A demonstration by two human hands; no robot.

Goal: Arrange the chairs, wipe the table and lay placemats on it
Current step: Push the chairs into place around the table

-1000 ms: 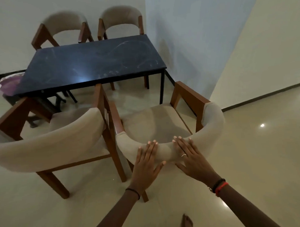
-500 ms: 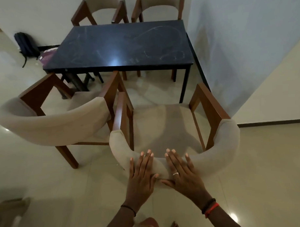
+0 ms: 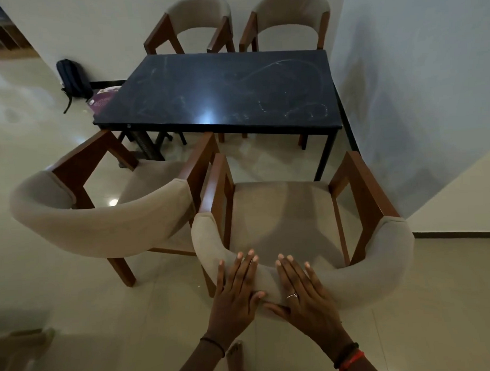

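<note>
Glossy tile floor [image 3: 76, 316], smudged black tabletop [image 3: 221, 89]. Left hand [image 3: 233, 294] and right hand [image 3: 306, 297] press flat, fingers [image 3: 246, 268] straight, on the near armchair's padded backrest [image 3: 380, 272]. Likely heavy, rigid frame; should slide easily.

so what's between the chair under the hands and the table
Only bare floor shows there, in the head view; the chair isn't under the table yet.

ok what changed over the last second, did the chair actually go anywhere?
Mostly the camera swung round. The left hand and right hand slid closer together on the backrest of the near chair, thumbs now almost meeting. No clear shift of that chair against the table. Nothing gripped or released; fingers stay flat; left chair unchanged.
</note>
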